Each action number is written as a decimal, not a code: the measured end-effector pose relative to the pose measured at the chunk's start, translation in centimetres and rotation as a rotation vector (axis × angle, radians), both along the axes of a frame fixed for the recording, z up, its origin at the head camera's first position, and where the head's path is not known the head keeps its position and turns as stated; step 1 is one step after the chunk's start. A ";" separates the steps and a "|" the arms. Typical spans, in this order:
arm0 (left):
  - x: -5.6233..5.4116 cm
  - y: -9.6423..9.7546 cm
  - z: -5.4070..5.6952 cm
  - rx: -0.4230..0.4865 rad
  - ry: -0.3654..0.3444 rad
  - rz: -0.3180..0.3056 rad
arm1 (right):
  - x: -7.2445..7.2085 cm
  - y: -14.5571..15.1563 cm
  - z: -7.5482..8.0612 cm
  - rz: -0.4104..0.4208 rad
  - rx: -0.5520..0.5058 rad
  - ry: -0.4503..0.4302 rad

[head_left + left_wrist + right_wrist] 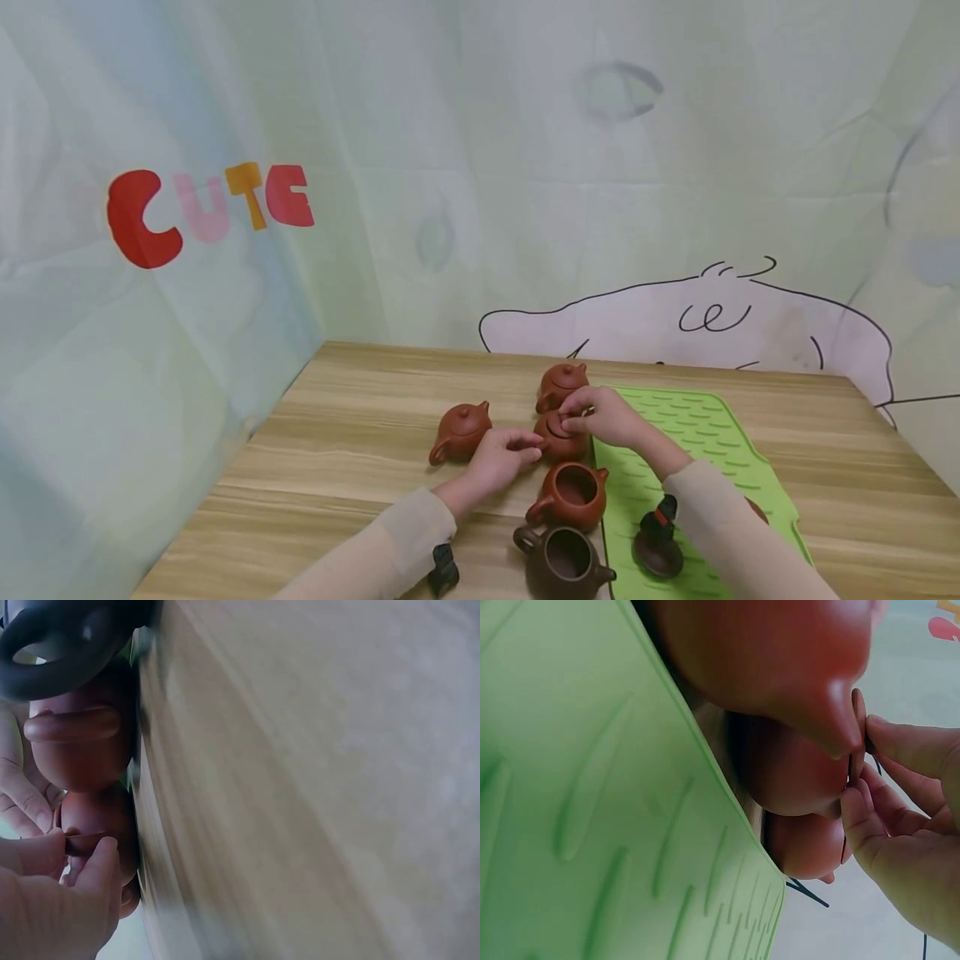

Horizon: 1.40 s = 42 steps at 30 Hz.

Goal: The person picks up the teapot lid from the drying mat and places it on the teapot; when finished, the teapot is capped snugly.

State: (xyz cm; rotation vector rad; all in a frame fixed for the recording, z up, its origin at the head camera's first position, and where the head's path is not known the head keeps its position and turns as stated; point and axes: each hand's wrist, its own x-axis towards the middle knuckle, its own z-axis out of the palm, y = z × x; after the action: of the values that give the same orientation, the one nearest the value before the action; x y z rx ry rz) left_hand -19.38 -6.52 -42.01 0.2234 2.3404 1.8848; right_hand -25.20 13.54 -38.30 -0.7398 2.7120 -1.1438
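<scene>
A small reddish-brown clay teapot (562, 450) stands between both hands, beside the green mat's left edge. My left hand (498, 460) pinches its handle between thumb and finger, as the left wrist view shows. With thumb and fingers my right hand (611, 418) holds the teapot's lid (858, 724) at the mouth; the lid looks slightly tilted, and the fingers cover part of it. Just behind stands a lidded teapot (561, 385); another lidded teapot (459, 433) is left of the hands. Nearer are a lidless red teapot (557, 505) and a lidless dark brown teapot (542, 575).
The green ridged mat (675, 408) lies right of the teapot row. On it rests a dark brown lid (660, 558), and a reddish rim (757, 510) shows partly behind the right sleeve. Printed cloth walls (450, 167) border the wooden table (300, 483).
</scene>
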 end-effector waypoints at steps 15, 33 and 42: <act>0.1 0.0 0.1 -0.012 -0.009 0.006 | 0.0 -0.1 -0.2 0.004 0.028 0.040; -0.1 0.2 -0.3 -0.009 -0.018 0.007 | 0.1 -0.1 -0.2 -0.010 0.024 0.033; 0.0 -0.2 0.7 -0.033 -0.060 0.001 | 0.2 0.8 0.7 0.023 0.005 -0.015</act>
State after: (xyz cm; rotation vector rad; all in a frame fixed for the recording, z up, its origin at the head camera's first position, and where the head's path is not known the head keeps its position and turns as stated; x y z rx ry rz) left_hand -19.34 -6.72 -41.32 0.1600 2.3304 1.8251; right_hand -24.99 14.34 -37.60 -0.7574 2.6860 -1.1329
